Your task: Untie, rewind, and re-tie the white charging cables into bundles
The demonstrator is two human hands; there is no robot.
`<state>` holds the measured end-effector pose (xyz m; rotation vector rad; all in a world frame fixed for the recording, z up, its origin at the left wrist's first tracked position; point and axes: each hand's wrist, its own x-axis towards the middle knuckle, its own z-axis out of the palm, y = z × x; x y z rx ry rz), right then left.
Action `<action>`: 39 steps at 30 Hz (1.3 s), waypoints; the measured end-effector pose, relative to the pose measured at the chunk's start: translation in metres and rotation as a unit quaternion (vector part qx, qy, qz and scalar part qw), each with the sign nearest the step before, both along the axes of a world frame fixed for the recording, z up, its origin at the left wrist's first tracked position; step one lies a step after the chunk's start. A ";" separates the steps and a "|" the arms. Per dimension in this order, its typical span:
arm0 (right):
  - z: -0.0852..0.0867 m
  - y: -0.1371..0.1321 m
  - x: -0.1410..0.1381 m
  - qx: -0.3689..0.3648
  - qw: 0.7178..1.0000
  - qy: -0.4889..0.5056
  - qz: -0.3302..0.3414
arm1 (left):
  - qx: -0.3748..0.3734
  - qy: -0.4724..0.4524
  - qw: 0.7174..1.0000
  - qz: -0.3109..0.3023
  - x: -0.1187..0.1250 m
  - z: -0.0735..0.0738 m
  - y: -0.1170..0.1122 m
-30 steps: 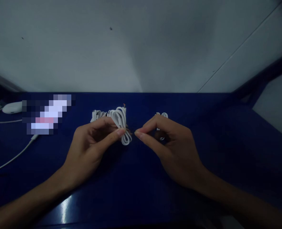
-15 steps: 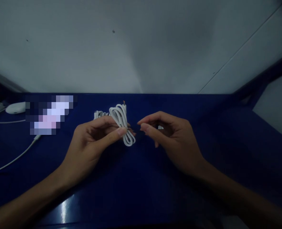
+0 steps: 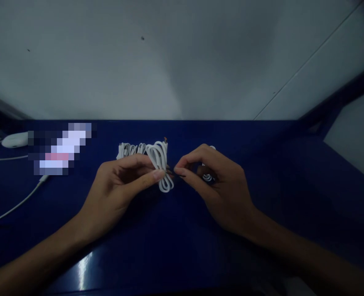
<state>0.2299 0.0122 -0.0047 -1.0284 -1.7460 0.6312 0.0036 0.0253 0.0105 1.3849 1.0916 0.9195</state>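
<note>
Head view of two bare hands over a dark blue table (image 3: 176,246), set against a pale wall (image 3: 169,61). The left hand (image 3: 120,187) is closed on a white cable bundle (image 3: 161,164), a cord folded into several long loops. The thumb lies under the bundle's middle and the forefingers curl over it from above, so the bundle is held clear of the table, near the centre of the view. The loops stand roughly upright; their lower ends hang just below the thumb tip, and a small connector tip shows at the top. The right hand (image 3: 223,191) is narrowed to a pinch: thumb and index fingertips meet just beside the bundle's middle, on a thin dark strand (image 3: 180,175) that runs toward the waist of the loops. Whether this strand is wound around the bundle cannot be told in the dim light. The other fingers of the right hand are curled in, and a second small white coil (image 3: 207,177) shows partly behind them, resting on the table. More loose white cable (image 3: 128,149) lies on the table behind the left hand, touching or just beside the held bundle. At far left, well apart from both hands, are a single white cord (image 3: 18,203) trailing across the table and a rounded white object (image 3: 14,139) near the wall.
</note>
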 end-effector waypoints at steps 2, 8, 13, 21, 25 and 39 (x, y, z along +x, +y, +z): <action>0.001 -0.001 -0.001 -0.035 0.999 0.012 0.002 | 0.001 0.001 1.000 0.001 0.001 0.001 0.000; 0.001 -0.002 -0.004 -0.103 0.994 0.042 0.003 | 0.003 0.004 0.999 0.036 0.005 0.003 -0.001; -0.002 -0.003 -0.003 -0.091 0.995 0.028 -0.001 | 0.005 -0.001 1.000 0.030 0.006 0.002 -0.003; -0.003 -0.001 -0.001 -0.099 0.995 0.022 0.008 | -0.015 -0.007 0.999 0.042 0.005 0.000 -0.002; -0.004 0.004 0.002 -0.080 0.997 0.006 0.020 | -0.033 -0.015 0.999 0.029 0.001 -0.004 0.000; -0.006 0.006 0.002 0.027 0.998 -0.051 -0.016 | -0.070 -0.075 0.995 0.005 -0.003 -0.014 0.002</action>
